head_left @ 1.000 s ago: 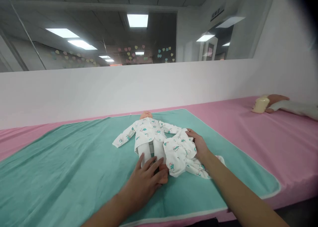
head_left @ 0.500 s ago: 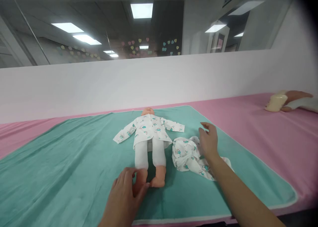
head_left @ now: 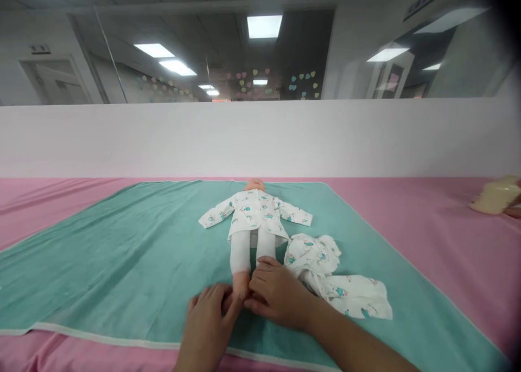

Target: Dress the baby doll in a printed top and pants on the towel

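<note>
A baby doll (head_left: 241,252) lies on its back, head away from me, dressed in a white printed shirt (head_left: 257,212) with its arms spread. Its upper legs are white, and its lower legs and feet are skin-toned. My left hand (head_left: 209,320) is closed around the foot on the left side. From the right, my right hand (head_left: 280,295) has its fingers curled over the doll's other lower leg and foot, which it mostly hides. Crumpled printed baby clothing (head_left: 311,255) lies just right of the doll, beside my right forearm.
Under the doll is a teal blanket (head_left: 142,269) with a pale edge, spread over a pink cover (head_left: 415,215). A cream-coloured bottle (head_left: 494,196) lies at the far right, near a hand at the frame's edge. Behind runs a low white wall (head_left: 203,139) below windows.
My right hand has moved left and down from above the crumpled clothing to the doll's feet. My left hand stays at the foot. The view has shifted to the left.
</note>
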The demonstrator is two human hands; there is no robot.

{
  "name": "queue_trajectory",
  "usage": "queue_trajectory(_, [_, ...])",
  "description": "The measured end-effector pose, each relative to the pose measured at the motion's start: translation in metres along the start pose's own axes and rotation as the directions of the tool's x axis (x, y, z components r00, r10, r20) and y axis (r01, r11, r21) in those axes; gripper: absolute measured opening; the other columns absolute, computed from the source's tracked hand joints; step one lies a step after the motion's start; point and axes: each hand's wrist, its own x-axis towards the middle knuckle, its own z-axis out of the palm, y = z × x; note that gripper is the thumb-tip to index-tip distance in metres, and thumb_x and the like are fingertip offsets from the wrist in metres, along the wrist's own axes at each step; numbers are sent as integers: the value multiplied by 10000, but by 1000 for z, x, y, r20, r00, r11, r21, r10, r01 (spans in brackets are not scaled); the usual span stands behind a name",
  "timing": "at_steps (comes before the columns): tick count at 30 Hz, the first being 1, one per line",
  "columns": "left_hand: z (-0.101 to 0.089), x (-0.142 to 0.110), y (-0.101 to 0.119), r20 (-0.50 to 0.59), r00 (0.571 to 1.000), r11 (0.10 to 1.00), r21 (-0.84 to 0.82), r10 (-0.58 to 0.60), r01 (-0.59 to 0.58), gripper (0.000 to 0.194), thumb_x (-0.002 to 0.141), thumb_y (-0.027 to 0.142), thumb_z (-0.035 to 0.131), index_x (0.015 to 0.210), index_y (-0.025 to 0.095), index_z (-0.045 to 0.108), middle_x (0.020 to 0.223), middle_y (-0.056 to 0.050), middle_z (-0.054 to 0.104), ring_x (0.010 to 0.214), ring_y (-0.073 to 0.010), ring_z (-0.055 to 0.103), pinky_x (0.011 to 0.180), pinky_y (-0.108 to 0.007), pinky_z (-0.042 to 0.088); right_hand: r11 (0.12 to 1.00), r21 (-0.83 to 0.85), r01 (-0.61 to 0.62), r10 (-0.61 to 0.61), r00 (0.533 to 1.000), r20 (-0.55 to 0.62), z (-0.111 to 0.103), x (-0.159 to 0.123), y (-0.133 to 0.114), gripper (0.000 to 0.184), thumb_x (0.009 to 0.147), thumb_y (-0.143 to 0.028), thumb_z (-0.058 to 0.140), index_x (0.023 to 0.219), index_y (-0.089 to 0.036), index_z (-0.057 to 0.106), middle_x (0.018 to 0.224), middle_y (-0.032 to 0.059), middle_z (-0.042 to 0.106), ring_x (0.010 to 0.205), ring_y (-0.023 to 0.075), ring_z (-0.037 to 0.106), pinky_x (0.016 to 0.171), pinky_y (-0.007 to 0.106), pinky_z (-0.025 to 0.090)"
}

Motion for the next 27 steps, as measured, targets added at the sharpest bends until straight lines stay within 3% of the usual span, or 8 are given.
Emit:
queue_trajectory(6, [3,4,12,-7,1000,1000,-4,-17,17,360,836,516,472,691,196,550,765,-34,615,825,-246,549,738,-338,331,988,-106,114,-101,988,120,14,1,13,118,782,-284,528,733,-179,504,751,12,528,752,154,439,860,354,336])
queue_trajectory(9, [3,0,10,-16,986,980,-109,-168,166,283,794,491,529,784,209,553,791,-34,636,805,-254,572,692,-317,357,988,-118,103,-89,989,119,14,1,15,96,748,-261,521,711,-184,476,724,5,498,718,150,404,809,341,347])
queue_trajectory(11, [2,-3,10,-42,954,937,-203,-297,283,269,780,452,545,916,219,539,827,-32,645,773,-247,588,652,-303,376,990,-119,82,-69,992,107,13,1,13,90,739,-239,514,698,-186,455,723,2,485,708,144,387,801,330,352])
queue_trajectory(14, [-1,-6,15,-89,918,879,-337,-386,337,275,783,412,534,982,224,506,838,-20,644,743,-221,602,636,-291,409,991,-111,78,-70,994,80,7,-1,9,85,777,-198,480,701,-185,444,745,3,485,734,142,398,859,336,346])
queue_trajectory(20, [-3,-8,22,-175,915,876,-399,-365,273,246,796,377,503,977,215,540,817,-19,644,721,-204,605,633,-288,439,998,-59,31,-29,999,39,3,-5,5,34,816,-179,469,784,-188,472,821,8,544,826,146,471,1050,404,221])
queue_trajectory(27, [15,-14,7,-339,933,993,-53,-117,105,262,866,275,426,1084,244,568,865,-23,588,730,-178,574,590,-257,380,999,31,-31,32,999,-36,12,-7,4,93,803,-120,447,840,-196,486,789,1,572,803,141,519,1062,441,219])
